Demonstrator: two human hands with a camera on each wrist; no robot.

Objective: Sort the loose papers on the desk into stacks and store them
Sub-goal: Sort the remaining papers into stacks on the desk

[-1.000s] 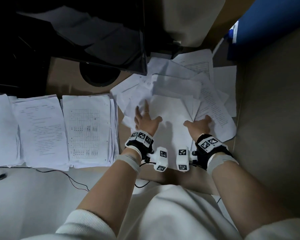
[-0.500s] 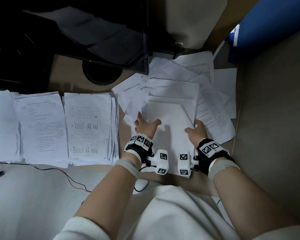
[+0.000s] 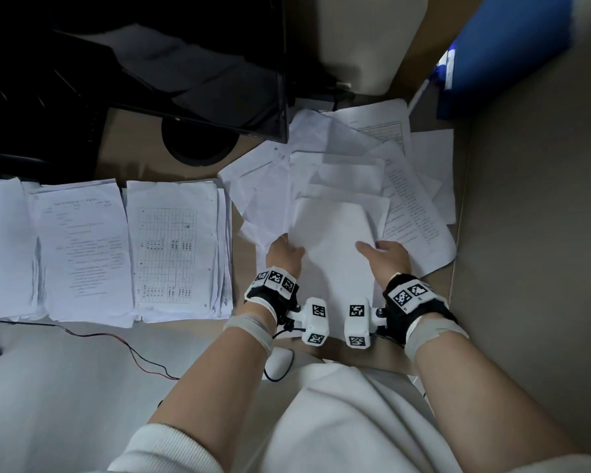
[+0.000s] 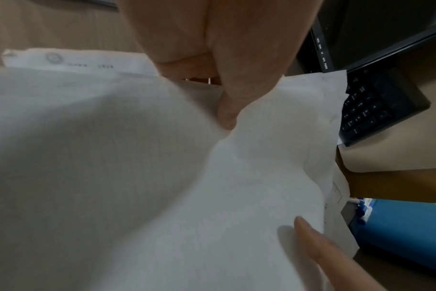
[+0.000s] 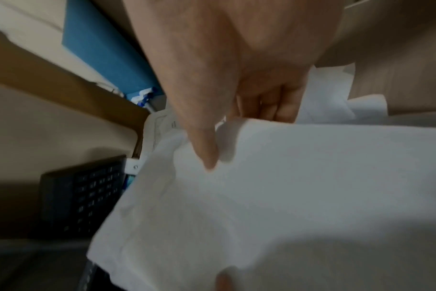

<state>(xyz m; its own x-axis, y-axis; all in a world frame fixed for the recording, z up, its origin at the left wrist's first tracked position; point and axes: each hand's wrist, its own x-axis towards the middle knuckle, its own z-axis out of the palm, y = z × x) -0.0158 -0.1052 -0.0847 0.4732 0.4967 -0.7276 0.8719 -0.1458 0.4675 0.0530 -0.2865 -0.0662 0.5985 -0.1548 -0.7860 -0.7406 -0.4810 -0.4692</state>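
Observation:
A heap of loose white papers [image 3: 403, 186] covers the right part of the desk. On top of it lies a blank white sheet [image 3: 331, 247], lifted at its sides. My left hand [image 3: 284, 254] pinches its left edge, thumb on top [image 4: 227, 110], fingers under the paper. My right hand [image 3: 386, 256] pinches the right edge the same way, thumb [image 5: 204, 149] on top and fingers curled beneath. Three sorted stacks lie in a row at the left: a table-printed one [image 3: 174, 250], a text one [image 3: 79, 254] and a plain one [image 3: 0, 244].
A dark monitor [image 3: 171, 63] on a round foot [image 3: 198, 145] stands behind the stacks, with a black keyboard [image 4: 376, 110] near it. A blue folder [image 3: 505, 49] leans at the back right. A beige partition [image 3: 533, 268] walls the right side. A red wire [image 3: 123, 346] runs along the front.
Both hands slid back toward me and went from lying flat on the top sheet to pinching its side edges. The sheet has lifted off the heap.

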